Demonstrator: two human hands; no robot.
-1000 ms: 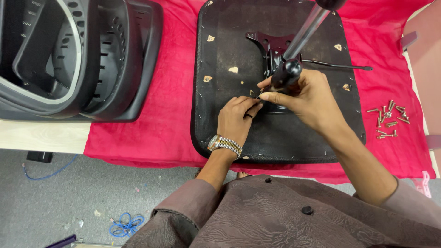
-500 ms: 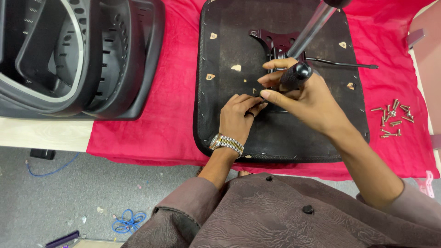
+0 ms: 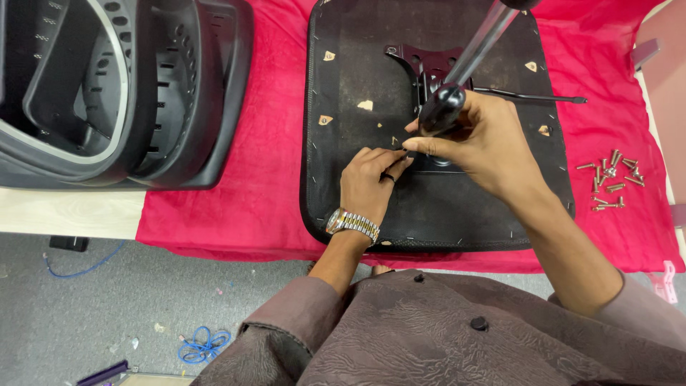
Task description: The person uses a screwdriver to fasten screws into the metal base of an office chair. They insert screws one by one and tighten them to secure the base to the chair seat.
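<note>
Screwdriver (image 3: 444, 109), black-handled, stands over the middle of the upturned black seat base (image 3: 357, 193), its long axis tilted with the handle end toward the person. The right hand (image 3: 486, 143) is clamped around that handle. The left hand (image 3: 368, 179) rests on the seat base just beside it, fingertips pinched together on something too small to tell. Loose screws (image 3: 607, 175) lie on the red cloth (image 3: 264, 179) right of the seat base.

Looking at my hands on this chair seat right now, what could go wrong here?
The left hand has its fingertips right where the right hand holds the black tool handle, so a slip could jab or pinch them. The loose screws lie near the edge of the red cloth; a nudge of the chair seat base could possibly scatter them onto the floor.
</note>
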